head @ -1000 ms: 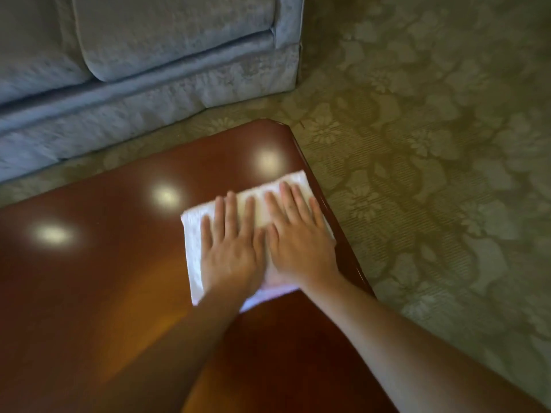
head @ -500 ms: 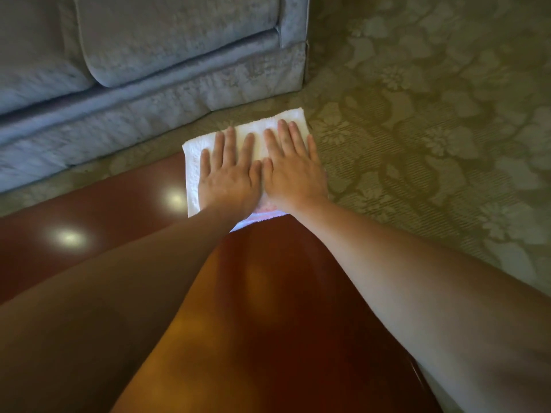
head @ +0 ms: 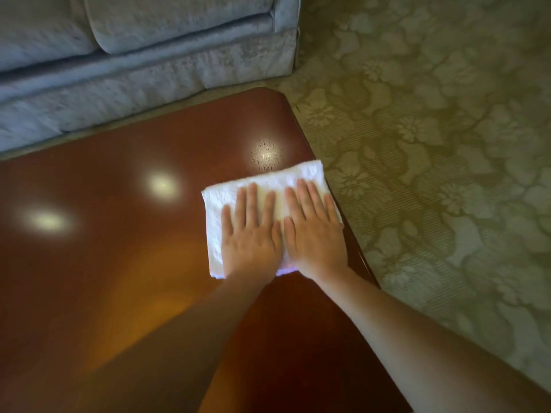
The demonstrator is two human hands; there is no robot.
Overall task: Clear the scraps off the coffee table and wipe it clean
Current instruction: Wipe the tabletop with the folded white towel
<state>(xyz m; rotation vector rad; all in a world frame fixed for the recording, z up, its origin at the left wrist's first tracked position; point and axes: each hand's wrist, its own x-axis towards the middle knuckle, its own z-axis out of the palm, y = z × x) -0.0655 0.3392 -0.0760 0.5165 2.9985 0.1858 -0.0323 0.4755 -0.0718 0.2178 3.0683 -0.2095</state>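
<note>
A folded white towel (head: 269,180) lies on the glossy red-brown coffee table (head: 119,263), close to its right edge and a little short of the far right corner. My left hand (head: 252,234) and my right hand (head: 313,231) rest side by side on the towel, palms flat and fingers stretched out, pressing it down rather than gripping it. The towel's right corner reaches the table edge. Just beyond the towel a damp, speckled patch (head: 265,153) glints on the wood. No scraps show on the visible tabletop.
A grey-blue upholstered sofa (head: 134,55) runs along the far side of the table, with a narrow strip of floor between them. Green floral carpet (head: 432,144) covers the floor to the right. Light reflections (head: 162,184) shine on the tabletop.
Both hands pushed the towel out to the table's far right corner, then drew it back toward me along the right edge. A damp patch now shows where it passed.
</note>
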